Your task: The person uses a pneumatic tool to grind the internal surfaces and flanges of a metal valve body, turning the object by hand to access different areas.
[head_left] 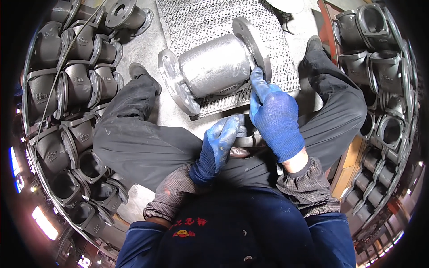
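A grey cast-metal flanged pipe body (216, 64) lies on its side in front of me, a round flange at each end. My right hand (275, 111), in a blue coated glove, reaches up to it. Its stretched fingertips touch or nearly touch the body beside the right flange (254, 47). Closer to my lap, my left hand (219, 143), gloved the same way, has its fingers bent together. A grey rounded metal piece (246, 140) shows between my hands, partly hidden. Whether the left fingers grip it is not clear.
Under the pipe body lies a patterned metal mesh plate (201, 18). Stacked grey flanged castings (78, 82) crowd the left side, and more castings (386, 71) stand on the right. My spread legs (134, 138) flank the work. A loose flanged casting (127, 15) sits at the far left.
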